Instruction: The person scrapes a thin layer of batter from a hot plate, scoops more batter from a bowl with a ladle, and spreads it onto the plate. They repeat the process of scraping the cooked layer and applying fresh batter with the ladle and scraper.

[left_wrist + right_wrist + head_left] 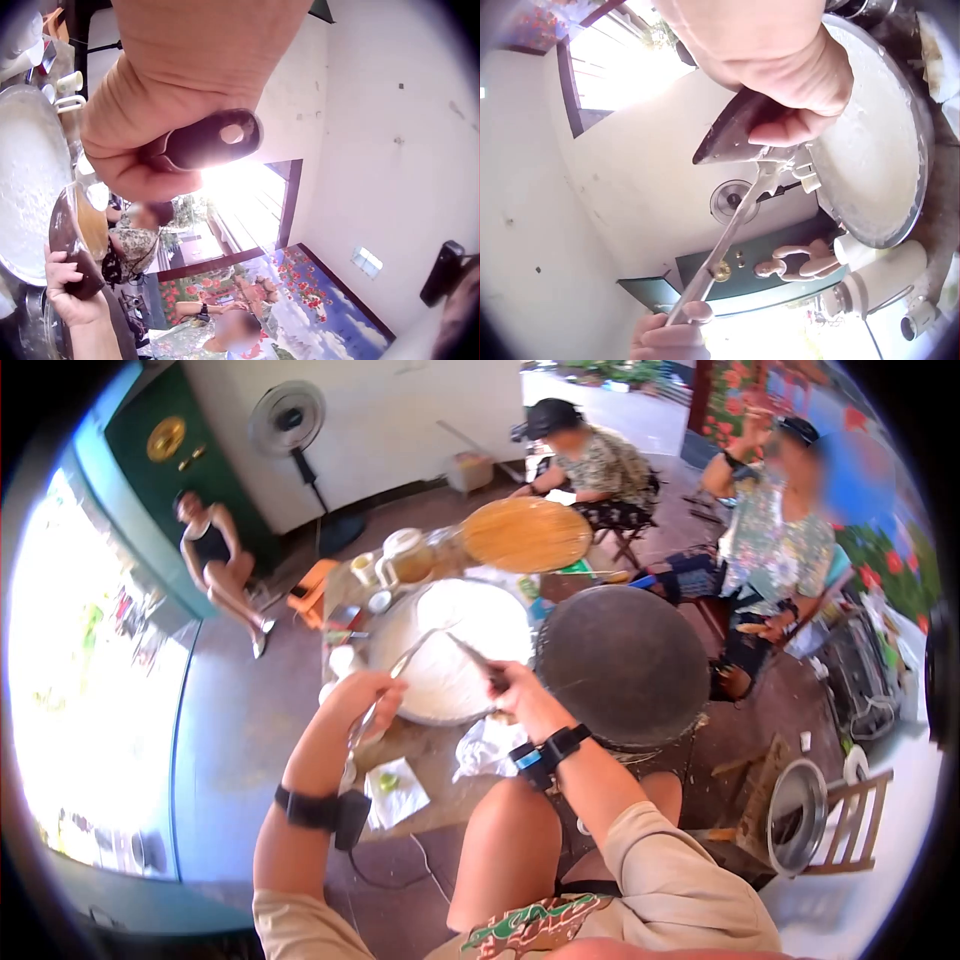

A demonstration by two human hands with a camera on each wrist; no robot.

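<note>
My left hand grips the handle of a long metal spoon, whose far end is coated in white batter. In my right hand is a dark, curved scraper, pinched between thumb and fingers and smeared with batter. In the right wrist view the spoon's head meets the scraper's lower edge. Both tools are over a wide round pan of thick white batter. The handle's end with a hole sticks out of my left fist. A round dark griddle stands right of the pan.
Behind the pan are a round wooden board and a jug. A crumpled white cloth and a napkin with a green piece lie nearest me. Two people sit beyond the table; another sits left.
</note>
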